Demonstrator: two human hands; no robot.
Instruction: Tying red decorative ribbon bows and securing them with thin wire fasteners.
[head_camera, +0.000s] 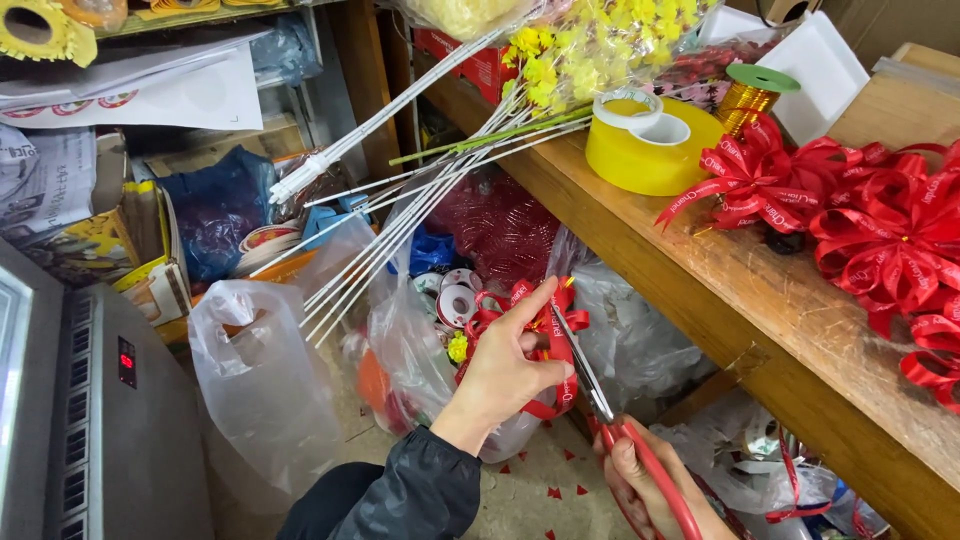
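Note:
My left hand (503, 368) pinches a red ribbon bow (548, 342) with several loops, held below the edge of the wooden bench (760, 330). My right hand (648, 482) grips red-handled scissors (600, 400); their blades point up and touch the bow beside my left thumb. Small red ribbon scraps (555, 490) lie on the floor under my hands. Finished red bows (880, 225) rest on the bench top at the right.
Yellow tape rolls (650, 140), a gold wire spool (750, 95) and yellow artificial flowers (585, 45) with long white stems (400, 215) sit on the bench. Plastic bags (265, 380) crowd the floor. A grey appliance (90, 420) stands at left.

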